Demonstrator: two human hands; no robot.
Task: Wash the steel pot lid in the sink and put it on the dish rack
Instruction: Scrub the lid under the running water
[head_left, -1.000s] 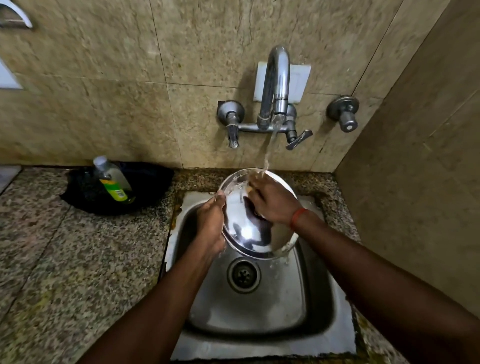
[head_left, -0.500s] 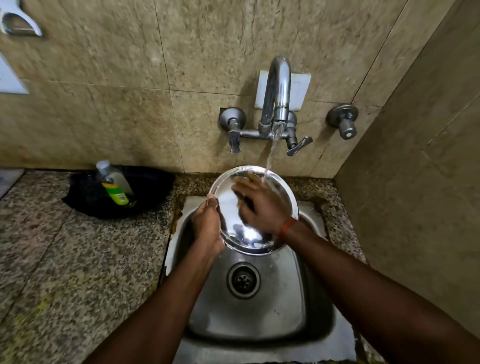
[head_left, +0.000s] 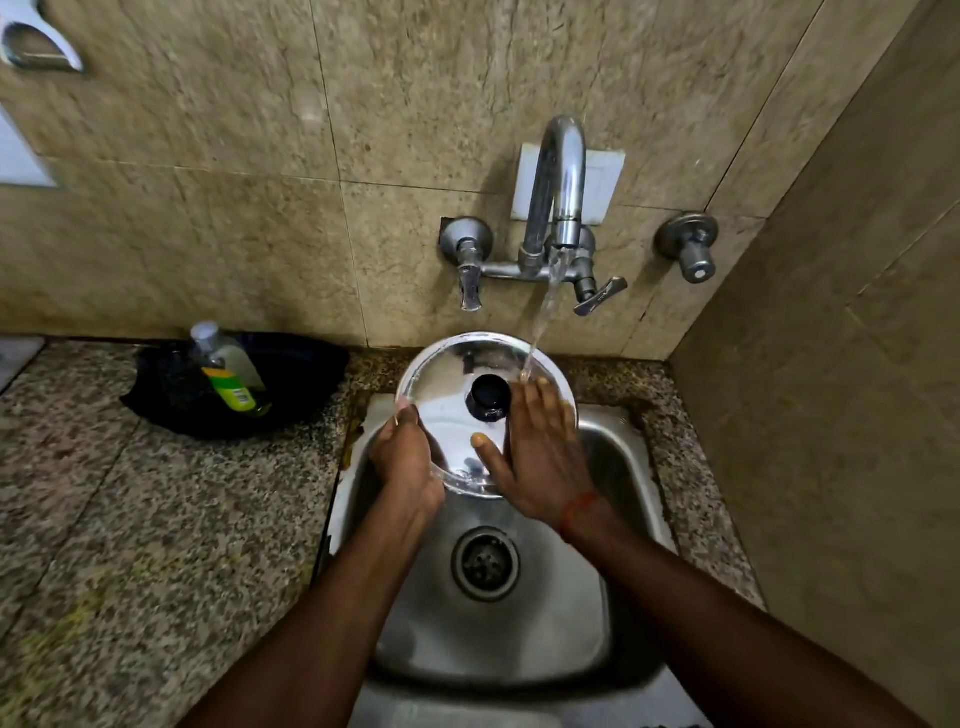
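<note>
The round steel pot lid (head_left: 447, 405) with a black knob (head_left: 488, 397) is held over the back of the steel sink (head_left: 597, 613), its knob side facing me. My left hand (head_left: 405, 462) grips the lid's left rim. My right hand (head_left: 540, 457) lies flat with straight fingers on the lid's right half, its thumb on the steel. Water runs from the tap (head_left: 558, 197) onto the lid's upper right edge beside my fingertips. No dish rack is in view.
A black pan (head_left: 301, 379) with a dish soap bottle (head_left: 228, 374) in it sits on the speckled granite counter (head_left: 130, 519) left of the sink. Tiled walls close in behind and on the right. The sink drain (head_left: 485, 564) lies below the lid.
The lid has been turned over: its hollow underside faced me before, now the knob side does. My right hand moved from inside the lid to its right half.
</note>
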